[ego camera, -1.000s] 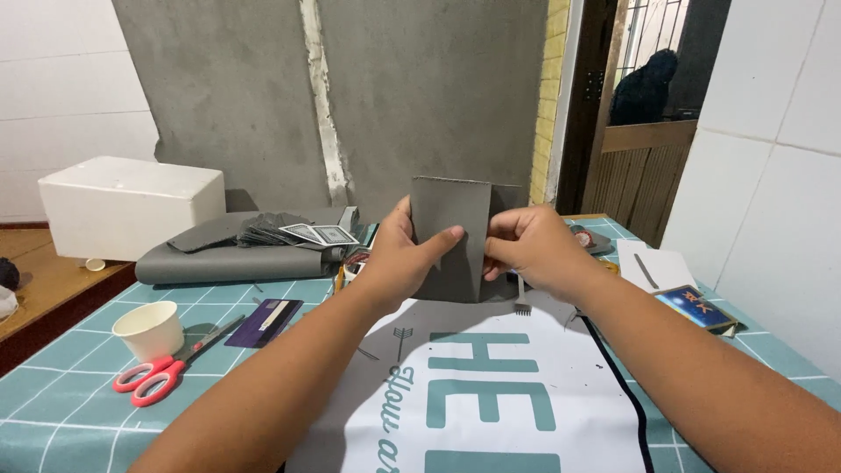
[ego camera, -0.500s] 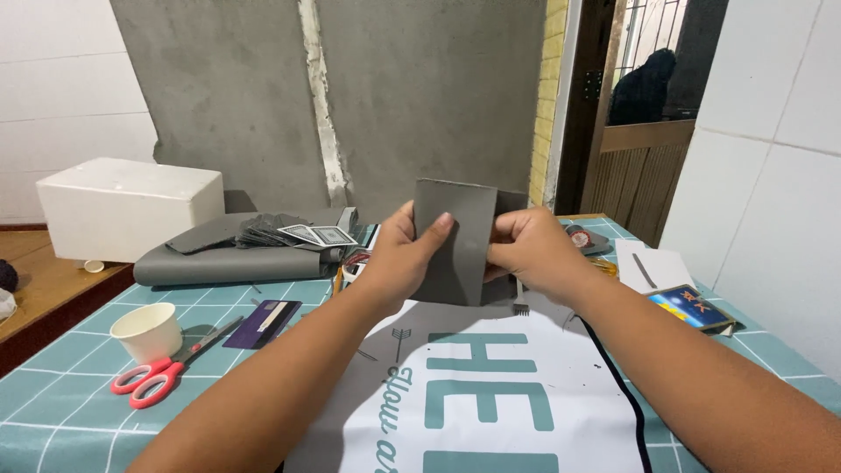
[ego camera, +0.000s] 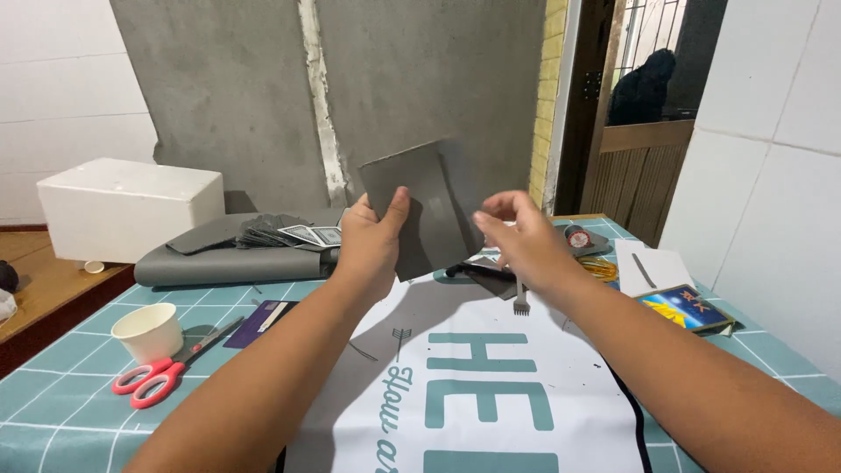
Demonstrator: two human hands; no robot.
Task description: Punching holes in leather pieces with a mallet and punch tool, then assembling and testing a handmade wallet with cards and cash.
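My left hand [ego camera: 372,245] grips a dark grey rectangular sheet [ego camera: 422,206] by its lower left edge and holds it upright and slightly tilted above the table. Just to the sheet's right, my right hand [ego camera: 521,241] has its fingers spread and holds nothing. Below both hands lies a white banner with teal lettering [ego camera: 491,394] on the teal tiled tablecloth [ego camera: 61,412].
Red-handled scissors [ego camera: 162,372], a paper cup [ego camera: 149,331] and a purple card [ego camera: 261,320] lie at the left. Folded grey material with a stack of cards [ego camera: 236,250] and a white foam box [ego camera: 127,206] sit behind. At the right are a pronged tool [ego camera: 520,302], a tape measure [ego camera: 578,238] and a colourful booklet [ego camera: 688,308].
The grey sheet has been raised higher and tilted. My right hand has let go of its right edge and opened beside it; the left hand still holds it.
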